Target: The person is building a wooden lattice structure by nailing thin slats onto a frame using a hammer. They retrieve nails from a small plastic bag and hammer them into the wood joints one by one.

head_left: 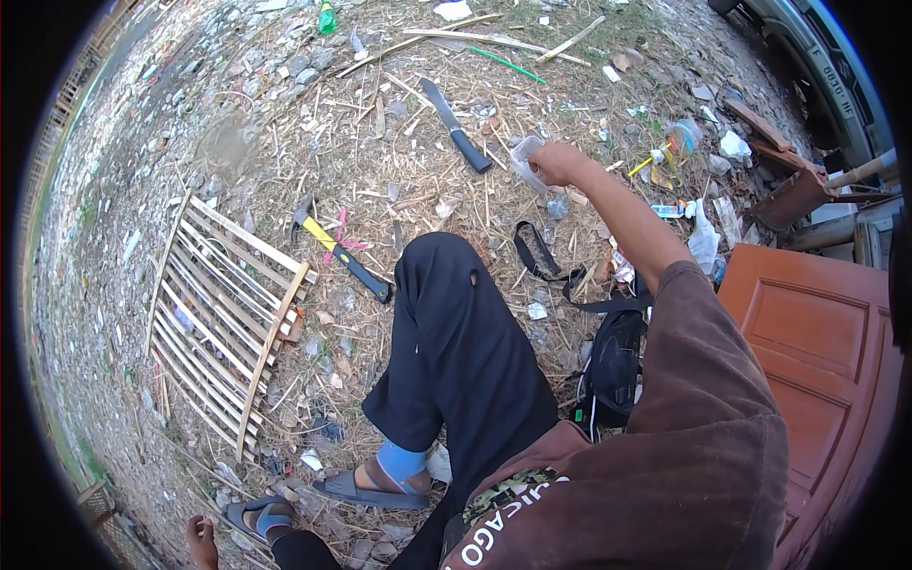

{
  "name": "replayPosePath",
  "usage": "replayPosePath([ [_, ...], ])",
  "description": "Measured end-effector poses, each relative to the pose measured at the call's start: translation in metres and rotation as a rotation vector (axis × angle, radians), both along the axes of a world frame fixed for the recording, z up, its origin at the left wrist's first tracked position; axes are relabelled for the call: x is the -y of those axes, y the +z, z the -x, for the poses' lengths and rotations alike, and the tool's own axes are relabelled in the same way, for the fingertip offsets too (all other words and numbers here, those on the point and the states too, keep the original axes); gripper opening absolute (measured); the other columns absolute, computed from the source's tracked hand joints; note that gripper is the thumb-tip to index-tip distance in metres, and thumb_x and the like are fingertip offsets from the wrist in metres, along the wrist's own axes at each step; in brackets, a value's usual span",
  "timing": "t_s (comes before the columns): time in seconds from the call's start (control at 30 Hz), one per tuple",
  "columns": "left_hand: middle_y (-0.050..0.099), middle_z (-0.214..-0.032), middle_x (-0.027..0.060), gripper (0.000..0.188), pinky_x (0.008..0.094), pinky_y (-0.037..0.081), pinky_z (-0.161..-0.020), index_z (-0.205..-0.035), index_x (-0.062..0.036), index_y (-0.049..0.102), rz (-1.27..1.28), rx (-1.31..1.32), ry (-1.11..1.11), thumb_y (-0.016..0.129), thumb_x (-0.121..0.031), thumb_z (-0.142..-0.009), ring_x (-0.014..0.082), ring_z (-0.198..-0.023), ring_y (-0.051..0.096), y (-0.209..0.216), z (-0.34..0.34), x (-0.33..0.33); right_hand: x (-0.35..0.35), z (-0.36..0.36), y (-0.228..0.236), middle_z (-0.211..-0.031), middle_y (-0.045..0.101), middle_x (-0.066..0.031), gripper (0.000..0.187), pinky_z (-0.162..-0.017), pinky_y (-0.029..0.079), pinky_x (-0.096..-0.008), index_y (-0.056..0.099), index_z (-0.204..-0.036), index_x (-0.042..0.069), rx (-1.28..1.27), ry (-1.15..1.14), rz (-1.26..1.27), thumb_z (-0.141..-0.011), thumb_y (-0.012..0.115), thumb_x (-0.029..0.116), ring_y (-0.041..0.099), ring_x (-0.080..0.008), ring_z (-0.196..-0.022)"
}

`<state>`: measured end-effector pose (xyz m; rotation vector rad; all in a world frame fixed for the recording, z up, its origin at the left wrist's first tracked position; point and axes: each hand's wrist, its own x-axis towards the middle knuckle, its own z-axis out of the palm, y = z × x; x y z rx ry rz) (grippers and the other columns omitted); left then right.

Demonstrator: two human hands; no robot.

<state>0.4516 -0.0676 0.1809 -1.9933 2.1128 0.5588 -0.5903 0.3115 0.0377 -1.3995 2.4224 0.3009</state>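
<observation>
My right hand, arm stretched forward, is closed on the rim of a clear plastic cup just above the littered ground. A machete with a black handle lies close to the left of the cup. My left hand shows only in part at the lower left edge; its fingers look loosely apart and I see nothing in them. Nearest to it is my sandalled foot. Left of my bent knee lies a hammer with a yellow and black handle, beside a panel of wooden slats.
A black bag with a strap lies right of my leg. Further right is a reddish-brown panelled door; a vehicle stands at the far right. Wooden strips, a green stick and a green bottle lie ahead.
</observation>
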Motion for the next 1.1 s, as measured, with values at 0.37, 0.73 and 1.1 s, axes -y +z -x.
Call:
replayPosePath([
  [0.37, 0.067, -0.096, 0.0127, 0.035, 0.0388, 0.050, -0.077, -0.121, -0.0055, 0.064, 0.040, 0.098, -0.033, 0.070, -0.022, -0.091, 0.0238, -0.087, 0.064, 0.027, 0.056, -0.036, 0.018, 0.014, -0.018, -0.080, 0.072, -0.0180, 0.012, -0.073, 0.056, -0.0436, 0.074, -0.080, 0.006, -0.010, 0.121, 0.018, -0.070, 0.067, 0.008, 0.070, -0.0359, -0.078],
  [0.73, 0.071, -0.099, 0.0143, 0.027, 0.0401, 0.053, -0.077, -0.114, -0.0049, 0.068, 0.190, -0.192, -0.386, 0.066, -0.021, -0.092, 0.0299, -0.082, 0.068, -0.045, 0.289, -0.030, 0.160, -0.165, 0.048, -0.083, 0.065, 0.0009, 0.016, -0.066, 0.046, -0.0204, 0.068, -0.099, -0.001, 0.794, -0.208, 0.948, -0.090, 0.072, 0.011, 0.057, -0.0027, -0.071],
  [1.1, 0.073, -0.094, 0.0120, 0.021, 0.0321, 0.053, -0.080, -0.109, -0.0003, 0.071, 0.062, -0.980, -0.060, 0.072, -0.011, -0.091, 0.0187, -0.084, 0.068, -0.176, 0.451, -0.158, 0.295, -0.380, -0.028, -0.083, 0.071, -0.0042, 0.018, -0.060, 0.048, -0.0250, 0.071, -0.103, 0.003, 1.167, 0.085, 0.813, -0.086, 0.072, 0.009, 0.060, -0.0071, -0.067],
])
